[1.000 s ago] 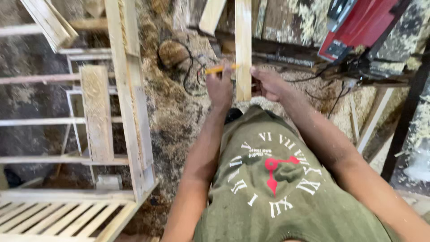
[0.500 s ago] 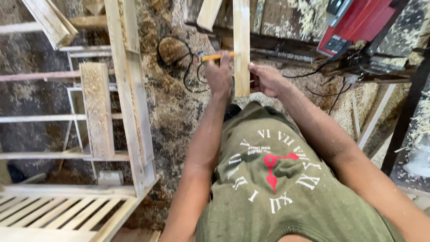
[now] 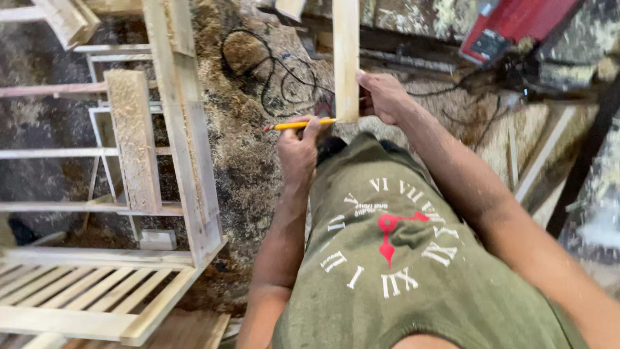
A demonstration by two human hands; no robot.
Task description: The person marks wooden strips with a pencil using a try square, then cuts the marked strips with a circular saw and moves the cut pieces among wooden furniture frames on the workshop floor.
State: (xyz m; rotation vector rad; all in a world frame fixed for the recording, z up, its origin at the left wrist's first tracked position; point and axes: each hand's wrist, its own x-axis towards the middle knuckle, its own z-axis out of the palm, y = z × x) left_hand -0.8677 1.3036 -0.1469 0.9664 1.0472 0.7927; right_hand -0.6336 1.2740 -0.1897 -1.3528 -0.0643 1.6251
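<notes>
Pencil (image 3: pixel 300 124) lowered to pale wood slat (image 3: pixel 346 58) end, left hand (image 3: pixel 298 150) gripping it, right hand (image 3: pixel 382 97) holding slat.

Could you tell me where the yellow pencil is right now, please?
In the head view, the yellow pencil is in the left hand, tip against the upright wooden slat that the right hand steadies.

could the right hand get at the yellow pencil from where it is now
Probably yes. The right hand grips the wooden slat just beside the yellow pencil, which the left hand holds against the slat's lower end. Nothing lies between them, though the right hand would have to release the slat.
</notes>
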